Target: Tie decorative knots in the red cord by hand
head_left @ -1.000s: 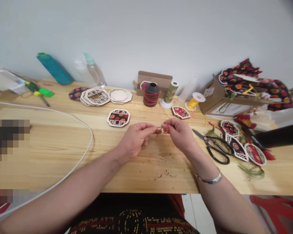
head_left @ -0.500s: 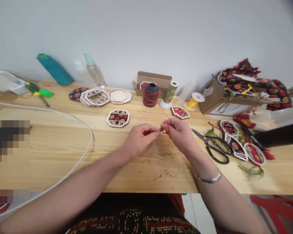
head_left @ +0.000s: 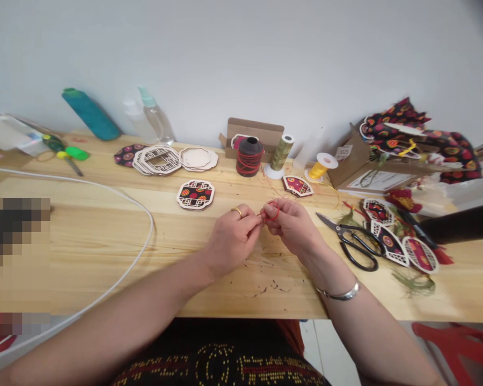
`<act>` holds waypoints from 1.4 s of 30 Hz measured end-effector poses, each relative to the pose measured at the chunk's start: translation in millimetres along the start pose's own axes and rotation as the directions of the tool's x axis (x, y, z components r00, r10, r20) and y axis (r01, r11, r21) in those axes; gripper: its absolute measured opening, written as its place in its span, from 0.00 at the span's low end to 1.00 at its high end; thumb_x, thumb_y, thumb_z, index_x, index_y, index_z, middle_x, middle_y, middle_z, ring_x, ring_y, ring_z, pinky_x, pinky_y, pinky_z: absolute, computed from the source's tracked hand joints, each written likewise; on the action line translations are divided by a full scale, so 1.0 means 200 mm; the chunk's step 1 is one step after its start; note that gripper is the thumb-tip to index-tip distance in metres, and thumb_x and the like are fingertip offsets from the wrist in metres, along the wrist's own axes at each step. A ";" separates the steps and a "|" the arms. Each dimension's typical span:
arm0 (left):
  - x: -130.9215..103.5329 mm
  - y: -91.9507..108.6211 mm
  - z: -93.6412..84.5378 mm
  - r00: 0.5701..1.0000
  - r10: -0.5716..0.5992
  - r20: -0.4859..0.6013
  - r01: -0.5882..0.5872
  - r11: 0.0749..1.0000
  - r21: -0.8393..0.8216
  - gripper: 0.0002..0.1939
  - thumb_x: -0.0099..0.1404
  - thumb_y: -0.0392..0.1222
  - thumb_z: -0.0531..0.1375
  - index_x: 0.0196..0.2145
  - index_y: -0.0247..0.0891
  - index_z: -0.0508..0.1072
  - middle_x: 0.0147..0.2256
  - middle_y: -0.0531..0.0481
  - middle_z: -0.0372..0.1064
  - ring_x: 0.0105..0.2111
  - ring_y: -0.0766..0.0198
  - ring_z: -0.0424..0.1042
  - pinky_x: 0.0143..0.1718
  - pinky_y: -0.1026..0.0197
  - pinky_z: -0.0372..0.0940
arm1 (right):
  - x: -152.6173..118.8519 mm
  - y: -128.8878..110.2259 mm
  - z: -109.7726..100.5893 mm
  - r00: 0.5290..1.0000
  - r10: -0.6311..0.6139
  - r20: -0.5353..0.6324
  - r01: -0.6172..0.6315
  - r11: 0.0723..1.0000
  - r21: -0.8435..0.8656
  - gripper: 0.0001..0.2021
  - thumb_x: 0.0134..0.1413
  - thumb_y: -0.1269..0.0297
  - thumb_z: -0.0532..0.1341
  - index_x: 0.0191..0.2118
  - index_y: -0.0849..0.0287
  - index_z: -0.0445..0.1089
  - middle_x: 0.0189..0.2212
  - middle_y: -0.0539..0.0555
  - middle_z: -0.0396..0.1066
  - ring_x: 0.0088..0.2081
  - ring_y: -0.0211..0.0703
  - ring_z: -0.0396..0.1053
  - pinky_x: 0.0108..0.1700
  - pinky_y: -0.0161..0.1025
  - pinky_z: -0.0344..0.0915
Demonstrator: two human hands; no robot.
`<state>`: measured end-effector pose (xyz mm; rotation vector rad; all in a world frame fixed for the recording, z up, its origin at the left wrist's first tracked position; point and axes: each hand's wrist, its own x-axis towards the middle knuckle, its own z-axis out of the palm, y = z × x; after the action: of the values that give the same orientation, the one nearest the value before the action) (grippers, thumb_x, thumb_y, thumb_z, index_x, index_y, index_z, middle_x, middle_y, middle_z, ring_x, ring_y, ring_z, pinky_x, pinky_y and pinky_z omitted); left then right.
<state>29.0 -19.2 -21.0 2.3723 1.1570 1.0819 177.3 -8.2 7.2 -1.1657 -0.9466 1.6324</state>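
Observation:
A looped red cord (head_left: 272, 211) runs between my two hands, above the middle of the wooden table. My left hand (head_left: 235, 236), with a gold ring, pinches one end, its fingers curled. My right hand (head_left: 292, 225) grips the loop between thumb and forefinger. The fingertips of both hands nearly meet, and they hide part of the cord. Behind them stands a dark spool wound with red cord (head_left: 249, 157). A patterned wooden-framed piece (head_left: 195, 194) lies flat to the left of my hands. Black-handled scissors (head_left: 352, 241) lie just right of my right wrist.
Stacked wooden frames (head_left: 160, 160) lie at the back left. A green spool (head_left: 282, 155), a yellow spool (head_left: 321, 166) and a full cardboard box (head_left: 370, 174) stand at the back. A white cable (head_left: 147, 206) curves across the left. Dark scraps dot the table near my hands.
My left hand has rolled over, with its back and ring now showing and its fingers more curled. My right hand has turned slightly, and the red loop looks wider.

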 end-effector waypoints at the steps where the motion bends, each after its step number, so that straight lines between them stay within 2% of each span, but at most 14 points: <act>1: 0.00 0.00 0.00 1.000 0.003 -0.001 -0.003 1.000 -0.003 0.11 0.64 0.34 0.53 0.35 0.36 0.76 0.30 0.47 0.68 0.30 0.65 0.68 0.33 0.62 0.64 | 0.00 0.00 0.00 1.000 0.001 0.003 -0.001 1.000 0.006 0.18 0.32 0.54 0.70 0.21 0.60 0.62 0.16 0.45 0.61 0.18 0.28 0.49 0.21 0.31 0.44; 5: 0.02 0.02 -0.02 0.997 -0.063 -0.051 0.061 0.998 -0.032 0.07 0.61 0.35 0.56 0.32 0.37 0.75 0.34 0.45 0.66 0.34 0.62 0.68 0.38 0.58 0.66 | 0.00 0.00 -0.01 1.000 -0.009 -0.008 0.009 1.000 -0.018 0.18 0.33 0.54 0.70 0.21 0.60 0.62 0.15 0.44 0.59 0.18 0.28 0.50 0.21 0.31 0.45; 8: 0.04 0.03 -0.04 0.971 -0.184 -0.153 0.179 0.983 -0.047 0.04 0.59 0.36 0.58 0.28 0.36 0.72 0.49 0.40 0.61 0.51 0.53 0.63 0.52 0.48 0.60 | 0.00 0.00 -0.01 0.999 -0.047 -0.029 0.045 0.997 -0.060 0.17 0.35 0.55 0.69 0.22 0.60 0.63 0.16 0.44 0.60 0.18 0.29 0.51 0.21 0.31 0.46; 11: 0.05 0.02 -0.04 0.945 -0.269 -0.185 0.224 0.946 -0.233 0.04 0.60 0.36 0.58 0.35 0.36 0.70 0.53 0.40 0.59 0.55 0.54 0.61 0.57 0.48 0.57 | 0.00 0.00 -0.01 0.996 -0.079 -0.045 0.072 0.987 -0.143 0.13 0.39 0.57 0.66 0.23 0.60 0.63 0.17 0.45 0.61 0.18 0.29 0.51 0.21 0.32 0.47; 13: 0.05 0.01 -0.03 0.944 -0.316 -0.095 0.247 0.868 -0.430 0.10 0.61 0.37 0.57 0.41 0.37 0.69 0.53 0.40 0.60 0.54 0.56 0.63 0.56 0.51 0.59 | 0.00 0.00 -0.01 0.993 -0.108 -0.057 0.092 0.968 -0.234 0.11 0.43 0.59 0.64 0.23 0.59 0.63 0.17 0.45 0.61 0.18 0.30 0.51 0.21 0.33 0.48; 15: 0.05 0.02 -0.02 0.928 -0.366 0.074 0.339 0.740 -0.581 0.14 0.61 0.37 0.57 0.46 0.36 0.68 0.53 0.39 0.62 0.52 0.58 0.66 0.53 0.53 0.62 | 0.00 0.01 -0.01 0.986 -0.154 -0.070 0.122 0.934 -0.335 0.09 0.46 0.61 0.62 0.23 0.59 0.64 0.16 0.45 0.60 0.19 0.31 0.52 0.22 0.33 0.49; 17: 0.05 0.03 -0.02 0.890 -0.405 0.211 0.440 0.635 -0.635 0.17 0.60 0.37 0.57 0.48 0.35 0.68 0.49 0.39 0.67 0.46 0.59 0.71 0.48 0.56 0.66 | 0.01 0.02 -0.01 0.979 -0.191 -0.075 0.143 0.897 -0.418 0.08 0.47 0.62 0.61 0.23 0.58 0.64 0.17 0.45 0.61 0.20 0.33 0.54 0.23 0.33 0.51; 19: 0.05 0.04 -0.02 0.848 -0.448 0.281 0.519 0.604 -0.605 0.18 0.59 0.37 0.58 0.48 0.34 0.69 0.40 0.43 0.73 0.38 0.61 0.73 0.40 0.58 0.68 | 0.01 0.02 -0.01 0.976 -0.207 -0.070 0.152 0.874 -0.462 0.07 0.48 0.63 0.60 0.24 0.58 0.64 0.17 0.46 0.62 0.20 0.33 0.55 0.24 0.34 0.52; 21: 0.06 0.04 -0.03 0.813 -0.496 0.305 0.576 0.610 -0.544 0.17 0.59 0.37 0.58 0.47 0.34 0.71 0.31 0.48 0.74 0.29 0.64 0.72 0.32 0.61 0.66 | 0.01 0.03 -0.01 0.976 -0.212 -0.055 0.160 0.865 -0.476 0.07 0.48 0.63 0.60 0.24 0.58 0.64 0.17 0.46 0.62 0.21 0.34 0.56 0.24 0.34 0.53; 23: 0.06 0.04 -0.04 0.795 -0.531 0.293 0.599 0.607 -0.522 0.15 0.59 0.38 0.58 0.45 0.34 0.73 0.30 0.49 0.74 0.27 0.65 0.70 0.29 0.62 0.65 | 0.02 0.03 -0.01 0.975 -0.216 -0.042 0.171 0.863 -0.475 0.07 0.47 0.63 0.60 0.24 0.58 0.65 0.17 0.46 0.62 0.22 0.35 0.57 0.25 0.34 0.55; 28: 0.08 0.03 -0.05 0.807 -0.526 0.268 0.573 0.588 -0.571 0.08 0.58 0.38 0.60 0.36 0.35 0.75 0.35 0.48 0.76 0.35 0.64 0.72 0.40 0.61 0.65 | 0.02 0.04 -0.01 0.976 -0.212 -0.052 0.165 0.872 -0.461 0.06 0.46 0.63 0.62 0.24 0.58 0.66 0.18 0.47 0.63 0.22 0.35 0.59 0.26 0.35 0.56; 35: 0.09 0.05 -0.08 0.784 -0.549 0.291 0.603 0.561 -0.567 0.06 0.57 0.36 0.61 0.32 0.36 0.77 0.32 0.50 0.77 0.33 0.65 0.72 0.37 0.63 0.64 | 0.02 0.03 -0.01 0.975 -0.208 -0.084 0.154 0.891 -0.426 0.07 0.44 0.62 0.63 0.24 0.60 0.67 0.17 0.46 0.63 0.21 0.33 0.57 0.23 0.33 0.54; 38: 0.10 0.05 -0.08 0.749 -0.581 0.319 0.632 0.483 -0.606 0.05 0.56 0.37 0.62 0.30 0.36 0.78 0.29 0.51 0.76 0.28 0.68 0.69 0.31 0.65 0.62 | 0.01 0.02 -0.01 0.980 -0.181 -0.085 0.137 0.917 -0.374 0.09 0.41 0.61 0.65 0.24 0.60 0.67 0.16 0.45 0.62 0.19 0.31 0.55 0.21 0.33 0.51; 42: 0.10 0.02 -0.06 0.676 -0.621 0.398 0.666 0.283 -0.690 0.06 0.52 0.39 0.65 0.29 0.36 0.79 0.25 0.53 0.73 0.22 0.73 0.61 0.22 0.67 0.53 | 0.00 0.01 -0.01 0.994 -0.099 -0.053 0.085 0.971 -0.226 0.14 0.37 0.57 0.68 0.23 0.61 0.66 0.16 0.45 0.62 0.18 0.29 0.53 0.20 0.32 0.48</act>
<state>30.0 -7.3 -0.8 1.0107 1.0985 0.9108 178.3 -7.7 5.6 -1.2970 -1.1479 1.4336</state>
